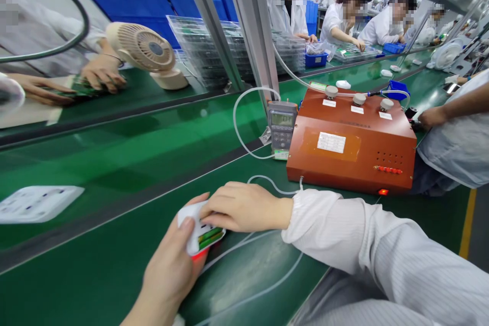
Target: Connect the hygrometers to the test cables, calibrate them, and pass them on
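My left hand [171, 260] grips a white battery-powered device [193, 212], its thumb on top. Green batteries [209, 238] lie in the device's uncovered compartment. A red glow shows under the device, against my left fingers. Over the compartment side, my right hand [244, 207] has its fingers bent and pressed together on the device. Whether a small part sits under those fingertips is hidden. Thin clear tubing [263, 288] runs over the green bench beneath both hands.
Behind my right forearm stands an orange-brown test box [367, 147], with a grey handheld meter [282, 127] beside it. A white housing [38, 204] lies on the green conveyor at left. Farther back are a beige fan [145, 48], stacked clear trays [237, 53] and several co-workers.
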A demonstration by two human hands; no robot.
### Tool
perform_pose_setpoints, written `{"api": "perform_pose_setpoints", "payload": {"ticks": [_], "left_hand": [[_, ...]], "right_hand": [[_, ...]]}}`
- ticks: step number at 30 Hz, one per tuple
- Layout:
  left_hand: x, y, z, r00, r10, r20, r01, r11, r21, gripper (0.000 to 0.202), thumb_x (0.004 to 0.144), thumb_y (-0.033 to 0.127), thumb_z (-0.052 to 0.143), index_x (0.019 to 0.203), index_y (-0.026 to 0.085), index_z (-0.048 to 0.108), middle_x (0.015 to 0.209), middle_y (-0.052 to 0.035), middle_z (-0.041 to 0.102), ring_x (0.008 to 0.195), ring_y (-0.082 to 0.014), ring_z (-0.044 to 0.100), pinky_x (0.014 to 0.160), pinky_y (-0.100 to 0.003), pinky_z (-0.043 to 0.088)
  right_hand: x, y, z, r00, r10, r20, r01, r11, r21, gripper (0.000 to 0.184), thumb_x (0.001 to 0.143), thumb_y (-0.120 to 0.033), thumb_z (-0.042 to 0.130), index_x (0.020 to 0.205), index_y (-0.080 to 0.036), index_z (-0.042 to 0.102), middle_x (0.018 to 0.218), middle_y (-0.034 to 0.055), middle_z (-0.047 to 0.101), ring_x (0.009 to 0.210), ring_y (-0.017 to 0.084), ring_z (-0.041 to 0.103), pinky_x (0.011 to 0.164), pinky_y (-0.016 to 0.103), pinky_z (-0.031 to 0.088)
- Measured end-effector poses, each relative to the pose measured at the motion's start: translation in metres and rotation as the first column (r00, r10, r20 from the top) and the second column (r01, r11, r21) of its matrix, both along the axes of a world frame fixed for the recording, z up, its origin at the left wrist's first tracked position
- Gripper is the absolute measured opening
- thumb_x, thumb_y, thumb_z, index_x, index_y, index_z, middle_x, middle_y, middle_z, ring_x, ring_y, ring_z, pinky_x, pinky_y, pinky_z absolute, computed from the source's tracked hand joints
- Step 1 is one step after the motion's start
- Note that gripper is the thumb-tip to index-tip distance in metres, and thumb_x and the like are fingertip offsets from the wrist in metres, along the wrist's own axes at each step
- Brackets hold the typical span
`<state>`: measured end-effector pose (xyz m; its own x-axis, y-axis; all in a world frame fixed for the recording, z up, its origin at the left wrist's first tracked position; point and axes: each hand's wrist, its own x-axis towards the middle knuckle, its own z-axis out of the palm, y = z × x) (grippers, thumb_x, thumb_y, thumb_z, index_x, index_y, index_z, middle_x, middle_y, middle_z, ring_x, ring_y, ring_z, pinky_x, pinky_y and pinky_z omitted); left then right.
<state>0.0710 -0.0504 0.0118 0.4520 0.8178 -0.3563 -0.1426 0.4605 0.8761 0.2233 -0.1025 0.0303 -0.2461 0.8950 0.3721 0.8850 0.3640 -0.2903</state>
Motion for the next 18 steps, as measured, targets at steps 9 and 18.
{"api": "perform_pose_setpoints", "payload": {"ticks": [9,18], "left_hand": [[0.001,-0.001,-0.014,0.987,0.053,0.152,-0.051,0.999,-0.017,0.062,0.069,0.054,0.081,0.118,0.018,0.069,0.102,-0.0079,0.075,0.087,-0.0236,0.071,0.077,-0.033,0.060],[-0.004,-0.005,-0.021,0.965,-0.066,0.254,0.027,0.988,0.155,0.053,0.085,0.056,0.071,0.121,0.018,0.068,0.115,-0.0093,0.074,0.096,-0.0216,0.070,0.087,-0.033,0.054]], "right_hand": [[0.000,-0.003,-0.012,0.985,-0.043,-0.167,0.042,0.999,-0.004,0.022,0.105,-0.034,0.055,0.100,-0.017,0.068,0.102,0.0065,0.070,0.100,0.018,0.061,0.090,0.029,0.047],[0.002,-0.009,-0.019,0.956,0.027,-0.291,-0.009,0.998,0.063,0.008,0.100,-0.022,0.062,0.094,-0.016,0.063,0.091,0.0056,0.066,0.087,0.020,0.058,0.081,0.031,0.046]]}}
